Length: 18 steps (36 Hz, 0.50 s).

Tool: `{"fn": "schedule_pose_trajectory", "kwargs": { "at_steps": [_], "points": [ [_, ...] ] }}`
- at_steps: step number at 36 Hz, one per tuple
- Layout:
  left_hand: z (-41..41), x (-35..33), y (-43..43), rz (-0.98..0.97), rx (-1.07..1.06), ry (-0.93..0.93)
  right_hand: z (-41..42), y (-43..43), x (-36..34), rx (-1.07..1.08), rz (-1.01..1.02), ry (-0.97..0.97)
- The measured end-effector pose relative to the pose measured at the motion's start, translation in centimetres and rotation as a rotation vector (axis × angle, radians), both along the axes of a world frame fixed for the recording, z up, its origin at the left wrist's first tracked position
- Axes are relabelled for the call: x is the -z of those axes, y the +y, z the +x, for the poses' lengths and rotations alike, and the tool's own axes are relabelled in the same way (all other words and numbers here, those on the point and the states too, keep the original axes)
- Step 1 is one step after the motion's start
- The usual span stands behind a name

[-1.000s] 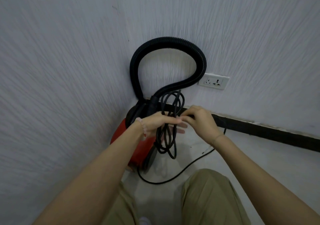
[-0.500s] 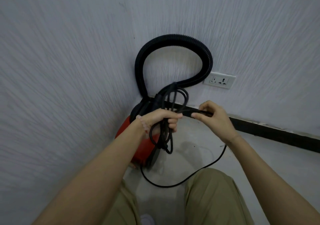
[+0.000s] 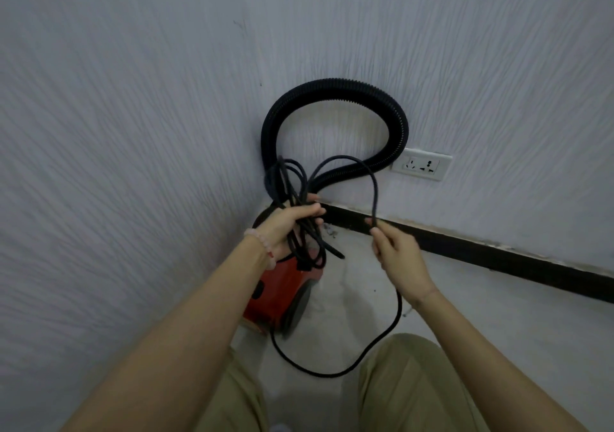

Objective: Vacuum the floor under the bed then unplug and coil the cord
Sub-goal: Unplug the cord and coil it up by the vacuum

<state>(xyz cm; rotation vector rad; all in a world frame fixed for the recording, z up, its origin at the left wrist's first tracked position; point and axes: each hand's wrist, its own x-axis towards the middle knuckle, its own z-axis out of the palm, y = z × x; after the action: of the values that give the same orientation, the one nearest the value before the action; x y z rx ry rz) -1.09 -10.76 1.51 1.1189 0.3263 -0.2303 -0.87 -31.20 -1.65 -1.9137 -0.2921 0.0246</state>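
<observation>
Ahead of me a white wall socket (image 3: 421, 164) sits on the textured white wall (image 3: 133, 132), above a black skirting strip (image 3: 498, 255) that runs along the pale floor (image 3: 498, 315).

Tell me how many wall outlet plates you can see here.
1. The wall outlet plate sits low on the wall, right of the vacuum hose loop and above the black baseboard. Nothing is plugged in. Others may lie outside the view.
</observation>
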Motion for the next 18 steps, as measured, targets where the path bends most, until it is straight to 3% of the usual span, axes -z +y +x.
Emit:
{"fn": "schedule_pose_trajectory", "kwargs": {
  "at_steps": [5,10,12,14,18],
  "points": [
    [-0.3,0.0,-1.8,0.090,0.104,-0.030,-1.5,2.3,0.4,-0.169,-0.357,-0.254],
    [-0.3,1.3,-2.8,0.496,0.234,-0.040,-1.9,2.5,1.6,-0.214,-0.543,-0.441],
    [-0.4,2.0,-3.4,0.574,0.179,-0.051,-2.1,2.4,2.0,-0.218,-0.558,-0.476],
    [-0.3,2.1,-3.8,0.512,0.035,-0.031,-2.3,2.5,1.8,-0.209,-0.526,-0.462],
    [-0.1,1.4,-4.0,0.100,-0.134,0.033,-2.3,2.1,1.0,-0.153,-0.461,-0.455]
  ]
}}
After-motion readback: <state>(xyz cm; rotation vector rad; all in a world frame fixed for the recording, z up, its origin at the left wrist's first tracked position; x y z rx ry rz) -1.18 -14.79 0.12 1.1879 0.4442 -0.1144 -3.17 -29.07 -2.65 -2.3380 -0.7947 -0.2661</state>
